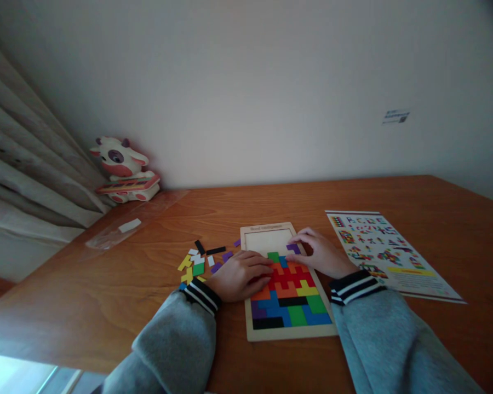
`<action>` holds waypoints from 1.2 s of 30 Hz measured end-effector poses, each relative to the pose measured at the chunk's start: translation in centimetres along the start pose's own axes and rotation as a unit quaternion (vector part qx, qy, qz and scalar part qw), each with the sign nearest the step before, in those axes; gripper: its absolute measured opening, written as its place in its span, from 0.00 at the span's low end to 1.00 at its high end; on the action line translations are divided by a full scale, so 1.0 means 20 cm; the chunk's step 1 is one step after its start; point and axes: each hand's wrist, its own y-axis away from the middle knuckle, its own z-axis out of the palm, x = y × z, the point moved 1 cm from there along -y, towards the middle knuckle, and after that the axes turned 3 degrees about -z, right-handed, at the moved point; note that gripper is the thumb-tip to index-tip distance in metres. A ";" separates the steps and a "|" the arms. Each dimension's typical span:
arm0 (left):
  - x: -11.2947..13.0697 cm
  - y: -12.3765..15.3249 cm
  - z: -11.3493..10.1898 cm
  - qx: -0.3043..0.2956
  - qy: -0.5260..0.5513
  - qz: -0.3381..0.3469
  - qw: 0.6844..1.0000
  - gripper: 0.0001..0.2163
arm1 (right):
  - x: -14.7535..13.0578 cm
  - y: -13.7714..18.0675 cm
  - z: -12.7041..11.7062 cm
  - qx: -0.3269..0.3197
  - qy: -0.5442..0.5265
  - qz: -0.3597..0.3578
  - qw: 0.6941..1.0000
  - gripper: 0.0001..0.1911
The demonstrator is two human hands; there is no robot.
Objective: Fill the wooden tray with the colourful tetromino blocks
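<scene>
A wooden puzzle board (292, 333) lies on the table, its lower part filled with coloured block pieces and its far end bare. My right hand (322, 254) is over the board's right side, thumb and fingers closed around a purple puzzle piece (293, 249) just beyond the filled rows. Across the left edge rests my left hand (243, 275), fingers stretched out over the pieces and holding nothing that I can see. Green (273, 256) and blue (283, 262) pieces lie near its fingertips. Some pieces under both hands are hidden.
Loose pieces, among them a green one (198, 269) and a black bar (216, 250), lie left of the board. A printed pattern sheet (411, 279) is on the right. At the back left stand a toy cow (125, 169) and a clear plastic bag (102, 241).
</scene>
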 end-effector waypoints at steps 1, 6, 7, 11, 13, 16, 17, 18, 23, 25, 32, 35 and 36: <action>0.00 0.00 0.00 0.001 0.001 0.000 1.000 0.12 | 0.00 0.00 0.00 -0.002 0.001 0.001 1.000 0.22; 0.00 0.00 0.00 -0.001 0.004 -0.003 1.000 0.12 | -0.01 0.00 -0.01 -0.004 -0.010 0.002 1.000 0.21; 0.00 0.00 -0.01 -0.003 0.004 -0.003 1.000 0.12 | -0.01 0.00 -0.01 -0.004 -0.013 0.002 1.000 0.20; 0.00 0.01 0.00 -0.005 0.004 -0.004 1.000 0.11 | -0.01 0.00 -0.01 -0.012 -0.011 -0.010 1.000 0.15; 0.00 0.01 0.00 -0.006 0.005 -0.005 1.000 0.11 | 0.00 0.00 -0.01 -0.023 -0.001 -0.022 1.000 0.14; 0.00 0.01 0.00 -0.007 0.002 -0.004 1.000 0.11 | 0.01 0.00 -0.01 -0.034 0.008 -0.030 0.999 0.13; 0.00 0.01 0.00 -0.007 0.002 -0.003 1.000 0.11 | 0.01 0.00 -0.01 -0.036 0.008 -0.028 0.999 0.13; 0.00 0.01 0.00 -0.007 0.002 -0.002 1.000 0.11 | 0.01 0.00 -0.01 -0.037 0.008 -0.026 0.999 0.14; 0.00 0.00 0.00 -0.002 0.004 -0.003 1.000 0.11 | -0.01 -0.01 -0.01 -0.004 -0.015 -0.027 1.000 0.17; 0.00 0.00 0.00 0.001 0.003 -0.002 1.000 0.11 | -0.01 -0.01 0.00 0.024 -0.027 -0.021 0.999 0.16; -0.01 0.01 0.01 -0.001 0.002 -0.008 1.000 0.12 | 0.02 -0.01 -0.01 0.028 -0.012 0.006 1.000 0.13; 0.00 0.00 0.00 0.001 0.001 -0.007 1.000 0.12 | 0.02 0.00 -0.02 0.002 -0.018 0.005 1.000 0.12; 0.00 0.00 0.00 0.001 0.000 -0.006 1.000 0.12 | 0.02 0.00 -0.02 -0.004 -0.019 0.006 1.000 0.12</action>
